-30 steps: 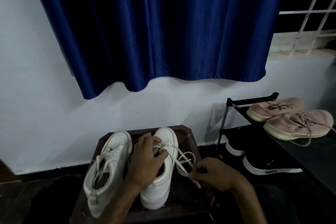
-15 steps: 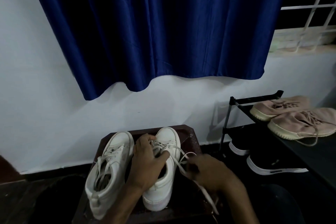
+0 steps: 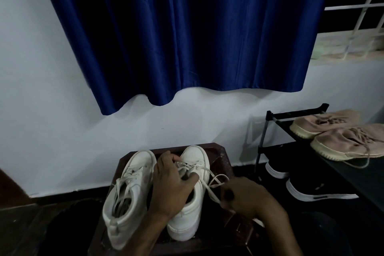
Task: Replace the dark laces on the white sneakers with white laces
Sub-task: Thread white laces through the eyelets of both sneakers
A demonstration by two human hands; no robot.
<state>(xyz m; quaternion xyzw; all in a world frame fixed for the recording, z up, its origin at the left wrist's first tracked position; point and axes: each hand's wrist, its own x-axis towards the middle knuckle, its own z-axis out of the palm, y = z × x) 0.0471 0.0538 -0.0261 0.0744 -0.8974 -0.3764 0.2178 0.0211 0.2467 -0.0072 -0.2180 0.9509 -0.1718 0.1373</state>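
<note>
Two white sneakers stand toes-away on a dark brown stool (image 3: 220,151). The left sneaker (image 3: 126,193) is laced in white and untouched. My left hand (image 3: 170,185) lies over the tongue of the right sneaker (image 3: 197,160), fingers curled on the white lacing near the upper eyelets. A white lace (image 3: 212,187) runs from that shoe down to my right hand (image 3: 243,195), which pinches it beside the shoe. No dark lace shows.
A black shoe rack (image 3: 295,113) stands at the right with pink sneakers (image 3: 340,141) on top and black sneakers (image 3: 311,191) below. A blue curtain (image 3: 187,37) hangs on the white wall behind. Dark floor surrounds the stool.
My right hand has shifted a little along the lace, still close to the shoe's right side. My left hand stays on the right sneaker. The view has tilted slightly.
</note>
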